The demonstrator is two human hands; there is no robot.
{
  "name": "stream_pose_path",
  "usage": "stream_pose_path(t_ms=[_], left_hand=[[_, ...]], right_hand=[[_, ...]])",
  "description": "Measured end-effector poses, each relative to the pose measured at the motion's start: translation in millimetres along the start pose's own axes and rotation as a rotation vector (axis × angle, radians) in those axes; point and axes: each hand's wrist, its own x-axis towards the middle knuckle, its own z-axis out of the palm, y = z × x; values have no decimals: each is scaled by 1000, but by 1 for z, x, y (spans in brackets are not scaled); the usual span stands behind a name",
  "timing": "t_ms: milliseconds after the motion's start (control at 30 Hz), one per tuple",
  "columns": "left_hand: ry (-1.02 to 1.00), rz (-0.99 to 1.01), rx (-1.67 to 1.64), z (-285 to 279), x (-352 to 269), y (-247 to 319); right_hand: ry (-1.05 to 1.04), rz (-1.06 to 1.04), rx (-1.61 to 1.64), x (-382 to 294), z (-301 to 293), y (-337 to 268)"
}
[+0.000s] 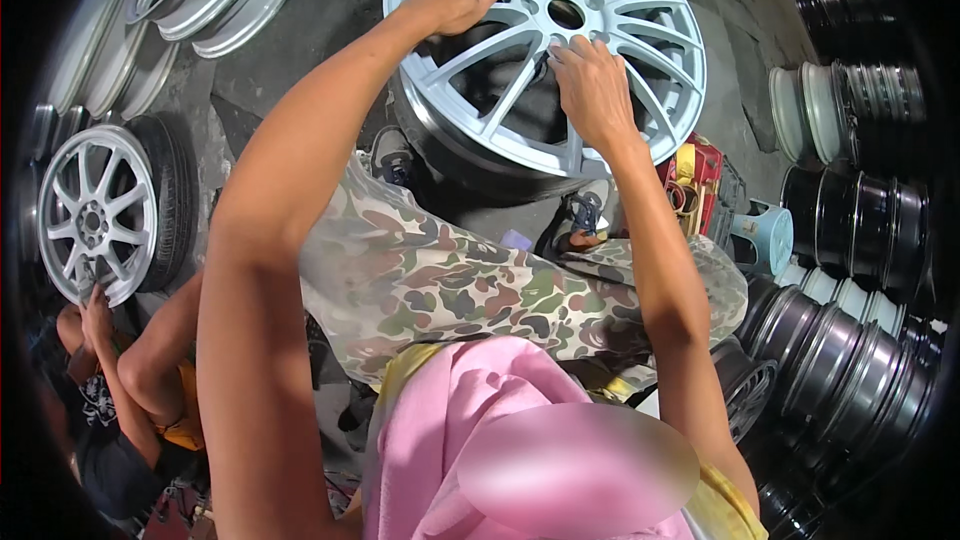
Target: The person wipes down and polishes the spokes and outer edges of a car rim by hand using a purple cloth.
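A pale blue multi-spoke alloy wheel (pixel 516 94) lies face up in front of me, on a dark round base (pixel 480 176). Over its left spokes, my left hand (pixel 450 6) is curled, with one digit stretched onto a spoke near the hub. My right hand (pixel 596 86) reaches across the lower rim, its bent fingers touching the hub face just below the round centre bore. Whether either hand holds something small is hidden by the fingers. My shoes (pixel 585 214) are below the wheel, on either side of the base.
At left, another person's hand (pixel 96 315) touches a silver wheel (pixel 97 214) beside a tyre (pixel 169 202). Silver rims (pixel 225 4) stand upper left. A red crate (pixel 705 184) and blue plastic stool (pixel 765 236) are right, before stacked dark rims (pixel 855 225).
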Motion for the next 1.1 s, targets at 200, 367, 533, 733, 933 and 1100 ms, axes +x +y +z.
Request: stream_pose_path(t_ms=[200,367,533,733,933,1100], left_hand=[[35,6,-8,7,5,-11],[-18,-65,-63,-3,-6,-4],[0,-97,-63,-8,-5,2],[-40,-108,-75,-9,-7,4],[-19,-63,-69,-5,2,-23],[-99,-110,-99,-11,1,12]], right_hand=[[-56,-18,32,18,10,14],[-95,-136,181,-36,-20,-43],[124,449,361,-24,-24,-49],[-44,651,552,-32,-17,-117],[-18,738,763,-9,-6,-91],[-28,857,674,9,-8,-73]])
